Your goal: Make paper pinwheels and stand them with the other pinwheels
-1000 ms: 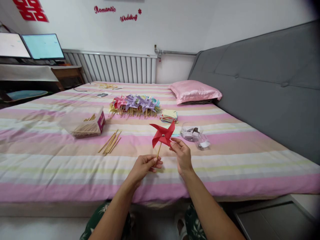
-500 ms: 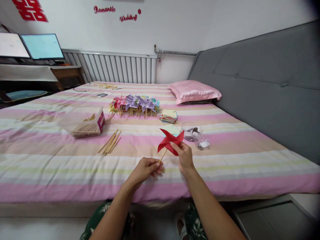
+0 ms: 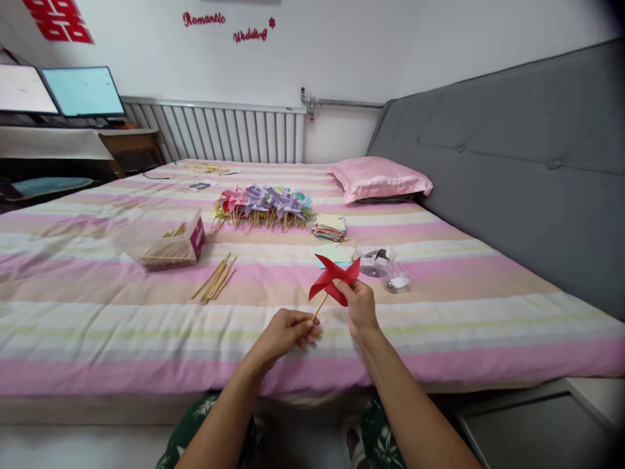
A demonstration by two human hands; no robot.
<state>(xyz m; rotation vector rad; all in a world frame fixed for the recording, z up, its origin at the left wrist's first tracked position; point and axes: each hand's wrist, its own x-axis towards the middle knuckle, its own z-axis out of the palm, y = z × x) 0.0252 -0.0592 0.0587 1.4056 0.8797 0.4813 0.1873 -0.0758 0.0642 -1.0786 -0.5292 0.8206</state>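
Filling foreground: striped bed (image 3: 449, 326), pinwheel bunch (image 3: 268, 203) on it, see-through box (image 3: 198, 238) nearer left.
Right hand (image 3: 361, 305): thumb and fingers pinching 1 red pinwheel (image 3: 329, 273) near its centre, above bed's near half. Left hand (image 3: 288, 329): fingers clasping its thin stick (image 3: 319, 307).

Beyond the bed (image 3: 122, 345), a radiator (image 3: 215, 132) (ribbed, pale) lines the white wall (image 3: 351, 49).

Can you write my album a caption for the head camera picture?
Left hand on the stick, right hand on the red pinwheel, more pinwheels on the bed.
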